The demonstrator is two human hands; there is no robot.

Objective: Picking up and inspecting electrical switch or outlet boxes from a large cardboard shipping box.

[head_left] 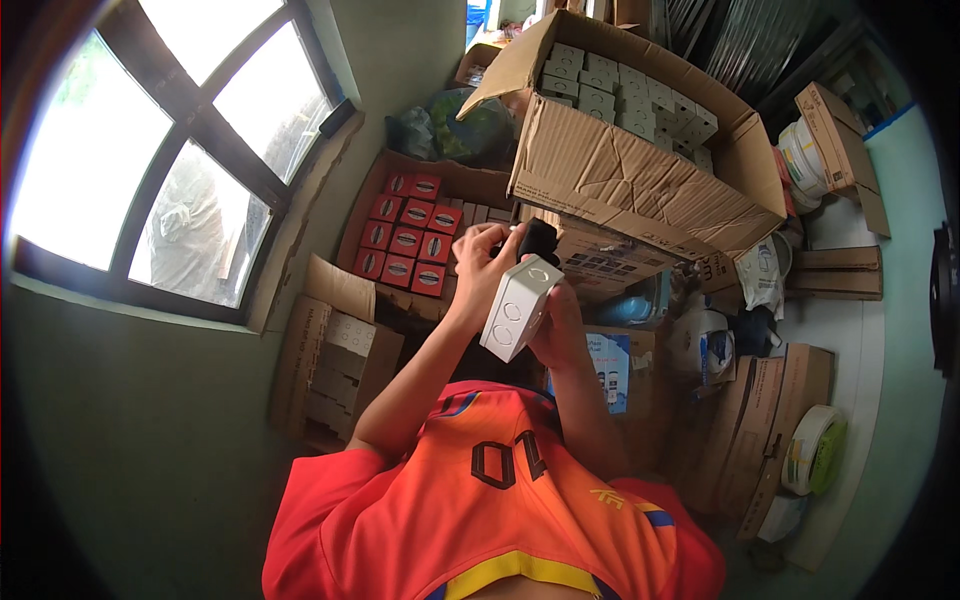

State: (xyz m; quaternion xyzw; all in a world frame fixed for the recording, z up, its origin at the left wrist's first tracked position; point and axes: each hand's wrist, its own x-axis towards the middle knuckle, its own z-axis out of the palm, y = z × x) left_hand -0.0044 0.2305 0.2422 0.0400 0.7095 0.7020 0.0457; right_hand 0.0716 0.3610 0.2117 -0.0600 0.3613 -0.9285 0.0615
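The white plastic junction box [517, 308] is held up in front of the chest, between both hands. Its long axis runs tilted, from lower left up to upper right, with round knockout marks on the faces that show. The left hand [482, 262] is closed around the box's upper left side, fingers curled over the top. The right hand [556, 318] is closed on the box from behind and to the right; most of its fingers are hidden. A small black object [541, 238] sits at the box's top end, touching the left fingertips; which hand has it cannot be told. Beyond the hands stand a carton of red packets [405, 238] and a large open cardboard carton [625, 165] of pale boxes. Nothing stands between hands and box.
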